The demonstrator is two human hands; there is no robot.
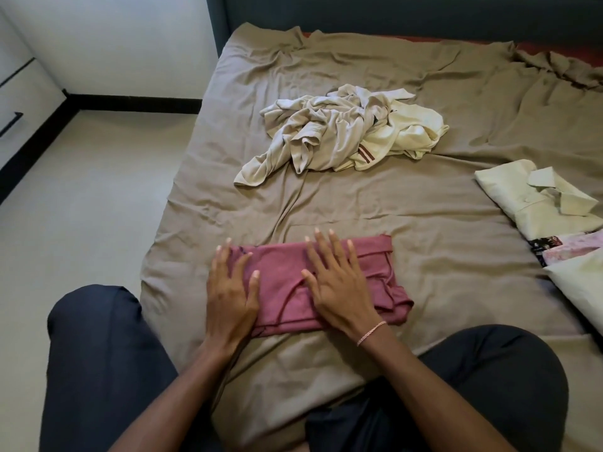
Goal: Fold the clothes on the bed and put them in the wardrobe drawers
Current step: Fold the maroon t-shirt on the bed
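A folded maroon garment [284,288] lies on the near part of the bed, on the taupe sheet [440,256]. My left hand [231,288] presses flat on its left end with the fingers spread. My right hand [336,282] lies flat on its middle, fingers straight. Further back, a crumpled heap of beige and cream clothes [339,138] sits unfolded at the bed's centre. A folded pale green collared shirt [538,197] rests at the right, with a folded pink floral piece [574,246] just below it.
White wardrobe drawers with a black handle [13,122] stand at the far left, past the light floor [81,197]. A dark headboard [391,14] closes the bed's far side. My knees in dark trousers [107,370] rest at the bed's near edge. A pale pillow corner [584,288] sits right.
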